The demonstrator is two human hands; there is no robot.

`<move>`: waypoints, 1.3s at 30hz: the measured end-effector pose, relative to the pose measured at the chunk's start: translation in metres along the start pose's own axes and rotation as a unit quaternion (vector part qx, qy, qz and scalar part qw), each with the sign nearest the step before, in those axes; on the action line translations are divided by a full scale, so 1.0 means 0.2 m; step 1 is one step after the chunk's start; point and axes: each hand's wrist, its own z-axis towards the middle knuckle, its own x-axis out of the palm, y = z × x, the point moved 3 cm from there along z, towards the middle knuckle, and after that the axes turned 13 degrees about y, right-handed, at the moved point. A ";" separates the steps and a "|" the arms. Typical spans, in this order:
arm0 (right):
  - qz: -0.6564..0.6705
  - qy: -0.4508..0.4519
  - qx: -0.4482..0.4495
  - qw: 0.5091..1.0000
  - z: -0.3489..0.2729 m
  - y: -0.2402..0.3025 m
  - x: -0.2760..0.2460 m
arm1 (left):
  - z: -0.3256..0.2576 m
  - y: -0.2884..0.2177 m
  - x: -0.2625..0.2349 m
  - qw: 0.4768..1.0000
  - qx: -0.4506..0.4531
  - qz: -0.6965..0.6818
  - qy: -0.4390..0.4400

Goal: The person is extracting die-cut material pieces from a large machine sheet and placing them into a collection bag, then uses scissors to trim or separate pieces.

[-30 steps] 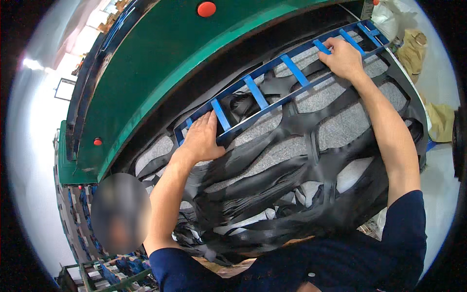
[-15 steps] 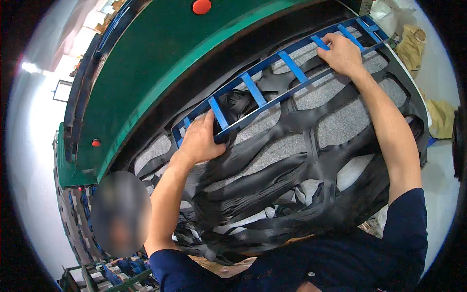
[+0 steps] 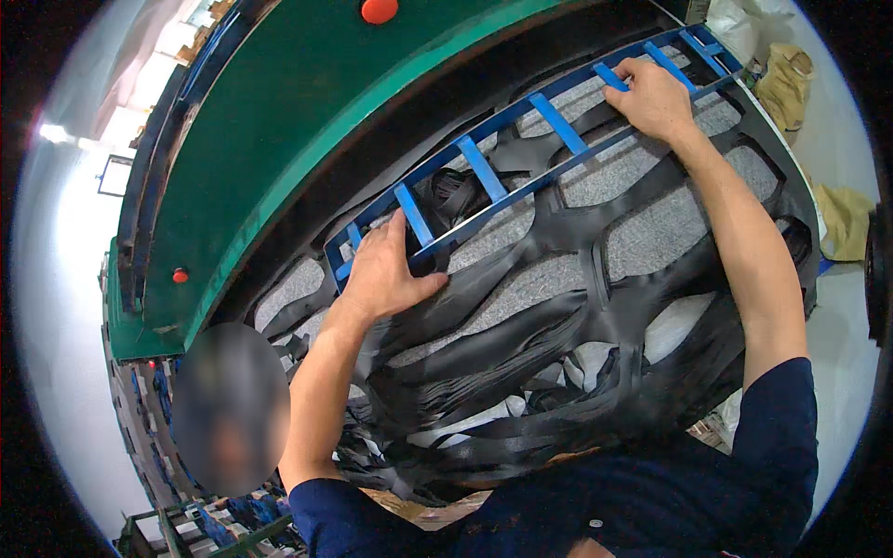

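Note:
A long blue ladder-shaped cutting die (image 3: 484, 170) lies slantwise over black sheet material (image 3: 586, 228) full of large cut-out openings. Its far right part is in the grip of my right hand (image 3: 651, 100), whose fingers curl around a short crossbar. Toward the die's left end, my left hand (image 3: 379, 270) rests with its fingers laid on the near rail; the thumb sticks out to the right over the black sheet. Speckled grey surface (image 3: 642, 237) shows through the openings. Inside the die, between two crossbars, is a bunched black piece (image 3: 451, 195).
A big green machine (image 3: 279, 121) with a red button (image 3: 379, 10) and a smaller red knob (image 3: 179, 275) borders the far left side. Loose black strips (image 3: 484, 391) pile up close to my body. Tan sacks (image 3: 783, 88) stand at the right.
The die has shifted slightly to the left and away from me. My left thumb has swung outward from the near rail; my right hand keeps its hold.

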 end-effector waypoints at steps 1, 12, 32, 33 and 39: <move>-0.005 -0.012 -0.003 1.000 0.00 0.00 0.00 | 0.00 0.02 0.03 0.999 -0.003 0.038 -0.032; -0.014 -0.024 -0.021 0.999 0.01 -0.01 0.02 | 0.00 0.05 0.07 0.995 0.016 0.068 -0.076; 0.002 -0.032 -0.017 0.999 0.01 -0.03 0.03 | 0.00 0.07 0.12 0.993 0.048 0.040 -0.097; -0.009 -0.051 -0.026 0.998 0.01 -0.03 0.03 | 0.00 0.08 0.12 0.994 0.056 0.040 -0.090; -0.010 -0.045 -0.022 0.999 0.01 -0.03 0.03 | 0.01 0.07 0.09 0.991 0.077 0.082 -0.067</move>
